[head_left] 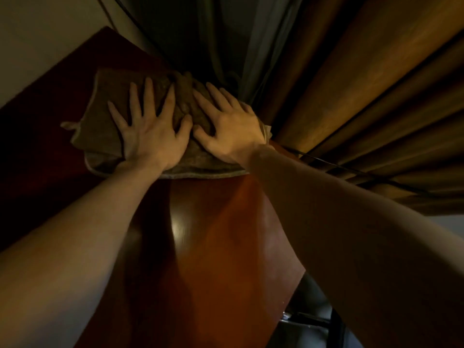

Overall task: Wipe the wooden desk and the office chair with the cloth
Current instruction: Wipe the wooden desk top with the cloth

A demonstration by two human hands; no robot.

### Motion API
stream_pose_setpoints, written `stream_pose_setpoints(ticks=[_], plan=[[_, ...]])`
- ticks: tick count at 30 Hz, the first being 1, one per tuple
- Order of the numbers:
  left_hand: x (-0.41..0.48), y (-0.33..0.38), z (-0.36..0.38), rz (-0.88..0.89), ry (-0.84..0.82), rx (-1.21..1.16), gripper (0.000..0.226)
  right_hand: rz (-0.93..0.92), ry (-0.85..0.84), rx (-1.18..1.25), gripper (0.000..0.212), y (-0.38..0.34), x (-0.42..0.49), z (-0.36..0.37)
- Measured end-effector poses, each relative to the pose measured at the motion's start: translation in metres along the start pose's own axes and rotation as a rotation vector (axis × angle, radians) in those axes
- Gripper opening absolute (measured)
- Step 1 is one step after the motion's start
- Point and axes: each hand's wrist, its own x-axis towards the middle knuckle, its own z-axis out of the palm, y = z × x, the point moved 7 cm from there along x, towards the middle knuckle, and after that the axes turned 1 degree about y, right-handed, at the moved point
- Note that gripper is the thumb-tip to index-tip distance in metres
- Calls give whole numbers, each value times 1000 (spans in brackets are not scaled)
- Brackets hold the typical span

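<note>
Cloth [108, 96] lies spread flat on the wooden desk [213, 234], and out beyond the left hand's little finger its corner tab pokes loose over the dark side of the top. Left hand [150, 129] next: palm down, fingers splayed wide and straight, nothing pinched, just weight pressed through the fabric. A spread like that covers more cloth and, I'd say, stops it slipping out from under. Between the two thumbs, which sit almost touching, the cloth is rucked into a ridge, likely bunched by the hands crowding together. Right hand [231, 129]: same story, flat and open-fingered, pressing rather than gripping, fingertips aimed toward that ridge. Just past its wrist the cloth's right corner reaches the desk's edge, hard by the curtain [351, 96], whose folds fall right beside that hand; a dark cable [334, 167] runs there too. My read: the desk's far end is getting wiped, two-handed for pressure at full reach. Down right, under the right forearm, a dark shape may be the office chair [311, 297], too dim to be sure, and well apart from the cloth.
</note>
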Motion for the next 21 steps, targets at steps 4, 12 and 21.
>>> stream_pose_setpoints(ticks=[4, 12, 21], plan=[[11, 1, 1, 27, 0, -10, 72, 50, 10, -12, 73, 0, 1, -4], [-42, -6, 3, 70, 42, -46, 79, 143, 59, -79, 74, -29, -69, 5], [-193, -42, 11, 119, 39, -35, 79, 75, 81, -104, 77, -99, -204, 27]])
